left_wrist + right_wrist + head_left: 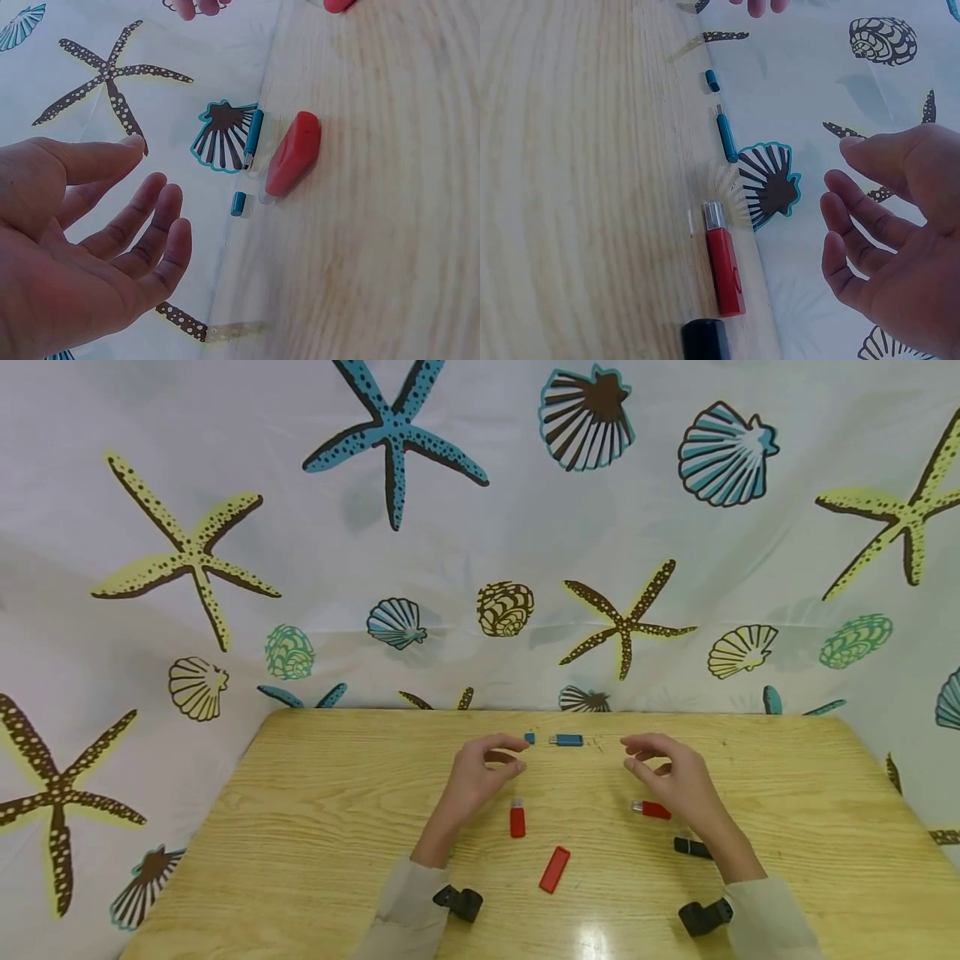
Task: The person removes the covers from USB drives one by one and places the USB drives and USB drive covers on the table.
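Note:
Both hands hover over the wooden table with fingers loosely bent and nothing held. My left hand [482, 775] is nearest a red USB stick [517, 820] and a small blue cap [529, 738]. Beside that cap lies a blue USB stick [567, 740], its metal plug pointing left. On the other side my right hand [671, 777] hangs above a second red USB stick [654, 810], whose plug shows uncovered in the right wrist view. A black USB stick [692, 847] lies partly hidden behind the right wrist. Toward the front is a loose red cap [555, 870].
The light wooden table [315, 827] ends at the back against a white cloth [465, 543] printed with starfish and shells. A small black camera [461, 903] is strapped to the left wrist, another black camera [705, 917] to the right.

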